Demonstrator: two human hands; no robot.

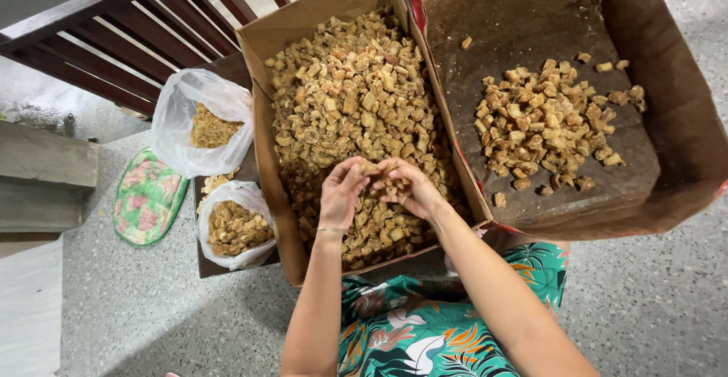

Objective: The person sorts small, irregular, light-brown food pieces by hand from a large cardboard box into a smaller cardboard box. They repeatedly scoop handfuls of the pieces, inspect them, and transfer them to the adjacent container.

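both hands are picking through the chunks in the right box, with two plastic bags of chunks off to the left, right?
Not quite: the head view shows both hands, left and right, in the full left box, not the right box. The two bags do sit left.

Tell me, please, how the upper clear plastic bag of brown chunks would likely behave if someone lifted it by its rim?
The upper plastic bag would probably sag and fold, since its thin film already looks crumpled and slack. Its open mouth gapes, so the chunks inside it might spill if it tips. It seems only partly filled, so it is likely fairly light, though that is hard to judge.
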